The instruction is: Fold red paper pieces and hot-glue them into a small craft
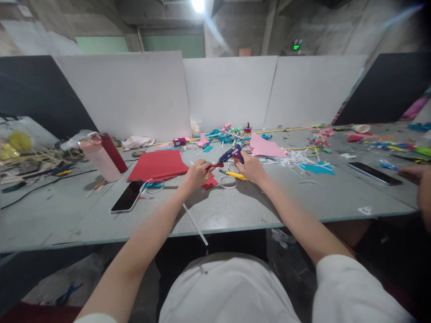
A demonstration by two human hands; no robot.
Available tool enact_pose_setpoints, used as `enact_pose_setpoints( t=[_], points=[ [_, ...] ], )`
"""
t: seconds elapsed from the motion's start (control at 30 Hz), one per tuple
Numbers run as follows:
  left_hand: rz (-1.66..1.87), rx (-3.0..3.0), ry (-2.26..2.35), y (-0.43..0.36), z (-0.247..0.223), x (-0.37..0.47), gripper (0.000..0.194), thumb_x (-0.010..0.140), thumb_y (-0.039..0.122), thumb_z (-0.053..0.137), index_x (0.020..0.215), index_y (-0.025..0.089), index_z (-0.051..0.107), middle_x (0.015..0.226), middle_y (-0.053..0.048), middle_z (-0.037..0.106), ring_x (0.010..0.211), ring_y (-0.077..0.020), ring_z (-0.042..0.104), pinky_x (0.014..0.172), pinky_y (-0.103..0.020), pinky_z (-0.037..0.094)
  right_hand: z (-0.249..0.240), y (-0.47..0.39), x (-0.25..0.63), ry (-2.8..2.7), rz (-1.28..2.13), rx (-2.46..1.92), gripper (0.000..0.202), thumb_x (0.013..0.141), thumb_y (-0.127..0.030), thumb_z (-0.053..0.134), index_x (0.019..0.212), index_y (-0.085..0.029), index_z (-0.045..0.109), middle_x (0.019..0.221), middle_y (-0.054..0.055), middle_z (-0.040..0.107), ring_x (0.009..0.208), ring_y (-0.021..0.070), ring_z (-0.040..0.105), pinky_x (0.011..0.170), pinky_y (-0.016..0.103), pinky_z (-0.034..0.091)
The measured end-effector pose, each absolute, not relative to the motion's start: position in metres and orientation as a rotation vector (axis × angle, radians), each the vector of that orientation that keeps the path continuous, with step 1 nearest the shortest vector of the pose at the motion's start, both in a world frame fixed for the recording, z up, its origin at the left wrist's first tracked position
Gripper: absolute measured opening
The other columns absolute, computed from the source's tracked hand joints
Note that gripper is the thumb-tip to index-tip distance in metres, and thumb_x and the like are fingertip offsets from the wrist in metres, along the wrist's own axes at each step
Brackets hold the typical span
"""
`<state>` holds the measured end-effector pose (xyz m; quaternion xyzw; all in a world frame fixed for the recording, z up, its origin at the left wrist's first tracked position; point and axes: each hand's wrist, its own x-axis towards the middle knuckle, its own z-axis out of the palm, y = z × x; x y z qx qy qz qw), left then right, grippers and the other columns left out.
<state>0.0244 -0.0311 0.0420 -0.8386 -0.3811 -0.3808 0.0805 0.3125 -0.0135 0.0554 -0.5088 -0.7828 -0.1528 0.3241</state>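
Note:
My right hand [249, 167] is wrapped round a blue glue gun [230, 154], its nozzle tilted down to the left. In my left hand [198, 172], the fingers pinch a small red piece [215, 166], just under the nozzle; whether the two touch I cannot tell. Below the hands lie a scrap of red paper [210, 181], a loop of white strip [228, 182] and a yellow-handled tool [236, 175]. A white stick [195, 225] slants over the table edge beside my left forearm. A sheet of red paper [158, 164] rests left of my left hand.
A phone [127, 197] and two bottles [101, 159] stand to the left. Pink paper [267, 146], white strips [299, 159] and teal scraps [222, 136] clutter the back. On the right are another phone [374, 173] and another person's hand [415, 172]. White panels [230, 89] border the table.

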Motion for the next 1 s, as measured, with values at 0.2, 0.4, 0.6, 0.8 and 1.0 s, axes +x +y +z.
enact_pose_setpoints(
  t=[0.2,0.4,0.6,0.8,1.0],
  points=[
    [-1.152,-2.500,-1.111,-0.030,0.041,0.024,0.020,0.107,0.029,0.060,0.111,0.021,0.078,0.103,-0.012,0.070,0.098,-0.0267,0.068,0.088,-0.042,0.058,0.054,-0.012,0.314,-2.065,-0.383,-1.330,0.040,0.102,-0.042,0.050,0.128,-0.013,0.060,0.099,0.019,0.077,0.083,0.0343,0.071,0.069,0.035,0.041],
    [-1.134,-2.496,-1.146,-0.031,0.042,0.024,0.017,0.105,0.027,0.062,0.110,0.022,0.078,0.103,-0.012,0.071,0.096,-0.0269,0.067,0.085,-0.042,0.057,0.053,-0.011,0.313,-2.057,-0.360,-1.316,0.039,0.103,-0.040,0.047,0.128,-0.014,0.061,0.100,0.019,0.078,0.081,0.0329,0.070,0.069,0.035,0.040],
    [-1.127,-2.474,-1.132,-0.030,0.042,0.024,0.019,0.108,0.031,0.061,0.108,0.021,0.077,0.102,-0.011,0.071,0.095,-0.0252,0.067,0.083,-0.039,0.056,0.055,-0.015,0.311,-2.062,-0.328,-1.329,0.034,0.103,-0.039,0.047,0.121,-0.015,0.063,0.097,0.018,0.078,0.080,0.0321,0.070,0.068,0.034,0.037],
    [-1.128,-2.413,-1.152,-0.029,0.041,0.023,0.018,0.107,0.029,0.064,0.110,0.019,0.078,0.101,-0.011,0.071,0.094,-0.0235,0.066,0.082,-0.035,0.054,0.059,-0.021,0.305,-2.037,-0.315,-1.351,0.032,0.105,-0.038,0.046,0.119,-0.015,0.063,0.094,0.017,0.077,0.079,0.0313,0.070,0.067,0.033,0.036],
    [-1.125,-2.372,-1.144,-0.027,0.040,0.022,0.017,0.107,0.029,0.066,0.109,0.019,0.079,0.098,-0.010,0.070,0.093,-0.0221,0.065,0.080,-0.033,0.051,0.062,-0.026,0.300,-2.020,-0.297,-1.410,0.031,0.106,-0.039,0.046,0.119,-0.016,0.062,0.094,0.017,0.078,0.079,0.0311,0.070,0.066,0.032,0.036]
  ],
)
